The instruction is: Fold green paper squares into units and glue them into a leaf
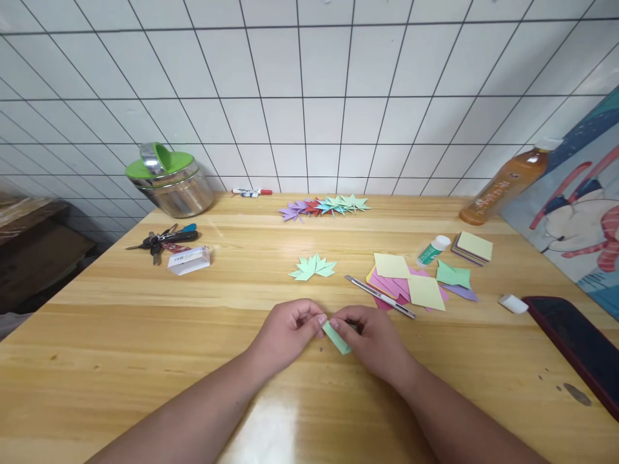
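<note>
Between my two hands is a small folded piece of light green paper (337, 339), low over the wooden table. My left hand (293, 330) pinches its upper left corner between thumb and finger. My right hand (371, 336) grips its upper right side, with the thumb on top and the other fingers curled behind. Just beyond my hands lies a fan-shaped pale green folded paper piece (313, 267). A utility knife (380, 296) rests to the right, against a loose pile of pink and yellow paper squares (427, 292).
Along the back wall lie several folded paper fans (324, 206) and a marker (252, 191). A steel pot (181, 193), keys (162, 242) and a small box (189, 260) stand left. Rightward are a glue stick (433, 251), paper stack (472, 247), bottle (507, 183), eraser (513, 303) and phone (578, 348).
</note>
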`<state>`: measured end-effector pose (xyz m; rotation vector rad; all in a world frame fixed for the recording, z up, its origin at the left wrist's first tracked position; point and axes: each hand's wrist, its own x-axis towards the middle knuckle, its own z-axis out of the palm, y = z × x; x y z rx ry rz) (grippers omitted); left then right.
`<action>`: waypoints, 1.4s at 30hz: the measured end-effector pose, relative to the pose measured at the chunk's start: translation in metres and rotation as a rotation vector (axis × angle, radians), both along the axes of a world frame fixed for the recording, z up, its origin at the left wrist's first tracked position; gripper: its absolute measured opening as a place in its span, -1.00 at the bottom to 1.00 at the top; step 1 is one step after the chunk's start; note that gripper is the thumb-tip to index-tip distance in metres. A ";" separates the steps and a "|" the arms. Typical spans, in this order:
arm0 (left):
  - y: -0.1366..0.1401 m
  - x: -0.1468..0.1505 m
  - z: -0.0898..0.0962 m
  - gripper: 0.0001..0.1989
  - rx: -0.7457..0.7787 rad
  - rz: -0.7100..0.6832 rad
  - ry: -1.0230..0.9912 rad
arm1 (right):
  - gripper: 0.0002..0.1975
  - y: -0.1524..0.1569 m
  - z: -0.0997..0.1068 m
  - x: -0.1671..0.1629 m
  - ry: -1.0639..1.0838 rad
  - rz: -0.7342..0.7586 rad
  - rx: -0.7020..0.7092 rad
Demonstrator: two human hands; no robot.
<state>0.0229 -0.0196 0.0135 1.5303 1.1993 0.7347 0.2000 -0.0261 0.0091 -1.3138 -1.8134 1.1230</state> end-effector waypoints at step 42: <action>0.003 -0.002 0.003 -0.73 -0.013 0.096 -0.196 | -0.78 -0.002 0.006 -0.001 0.161 -0.180 -0.025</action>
